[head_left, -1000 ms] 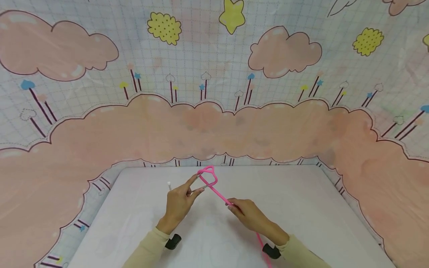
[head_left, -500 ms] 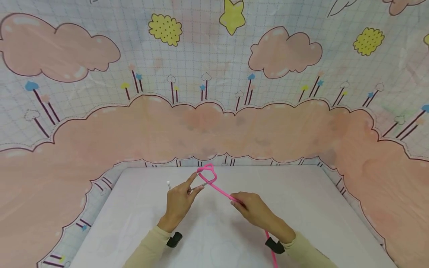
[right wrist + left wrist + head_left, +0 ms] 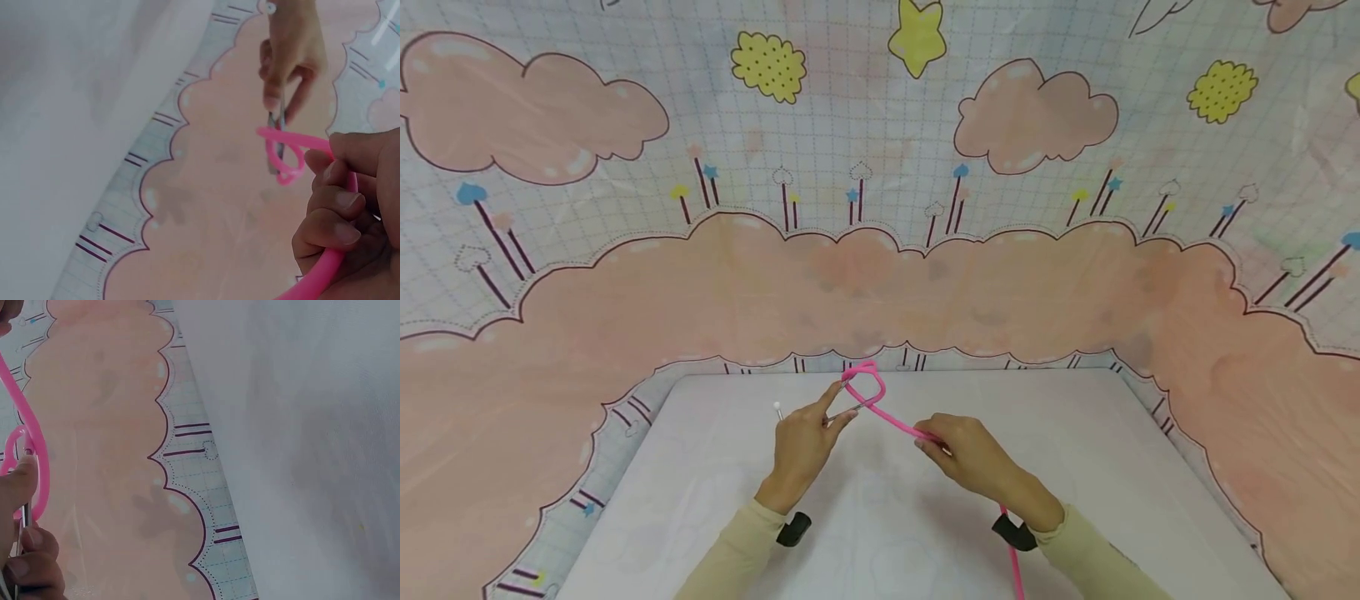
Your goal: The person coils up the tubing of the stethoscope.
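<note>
In the head view, my left hand (image 3: 800, 446) grips a slim metal tool (image 3: 272, 164) with two spread prongs, index finger along one and thumb along the other. Its exact kind is hard to tell. A smooth pink cord (image 3: 891, 418) forms a loop at the prong tips, beyond the fingertips. From there the cord runs down and right into my right hand (image 3: 967, 450), which pinches it between thumb and index finger. The right wrist view shows the other fingers curled round the cord too. Its tail hangs past the right wrist toward the near edge.
A small white knob (image 3: 777, 406) on a thin rod sticks up behind the left hand. Under both hands lies a white tabletop (image 3: 887, 550). Each wrist carries a black device, the left device (image 3: 793, 529) and the right device (image 3: 1015, 533). A cloud-patterned sheet (image 3: 880, 292) surrounds the table.
My right hand has moved right and slightly up with the cord, whose stretch to the loop now slopes less steeply. The loop sits a little higher. The left hand has hardly moved.
</note>
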Tool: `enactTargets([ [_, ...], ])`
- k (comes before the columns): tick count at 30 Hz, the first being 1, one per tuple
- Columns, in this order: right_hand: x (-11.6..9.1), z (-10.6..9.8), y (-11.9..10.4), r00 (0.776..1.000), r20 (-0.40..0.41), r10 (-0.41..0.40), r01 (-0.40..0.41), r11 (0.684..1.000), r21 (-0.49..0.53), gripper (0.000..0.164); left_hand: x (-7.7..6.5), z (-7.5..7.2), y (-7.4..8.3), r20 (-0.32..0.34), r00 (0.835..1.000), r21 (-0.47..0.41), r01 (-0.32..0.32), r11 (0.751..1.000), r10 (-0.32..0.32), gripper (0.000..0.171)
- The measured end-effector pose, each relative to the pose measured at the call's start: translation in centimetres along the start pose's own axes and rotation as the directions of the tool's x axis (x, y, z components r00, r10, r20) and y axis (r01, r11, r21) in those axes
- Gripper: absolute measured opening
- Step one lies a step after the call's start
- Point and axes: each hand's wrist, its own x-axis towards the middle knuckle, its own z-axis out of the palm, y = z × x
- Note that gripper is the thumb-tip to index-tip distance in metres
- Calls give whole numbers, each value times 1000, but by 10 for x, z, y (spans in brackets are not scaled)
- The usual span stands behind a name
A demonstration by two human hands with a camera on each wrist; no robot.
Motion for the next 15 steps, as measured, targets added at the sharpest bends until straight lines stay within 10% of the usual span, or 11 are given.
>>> enactTargets([
  [15, 23, -23, 6, 990, 7, -139, 139, 986, -92, 13, 1, -8, 6, 176, 984, -26, -14, 1000, 18, 57],
])
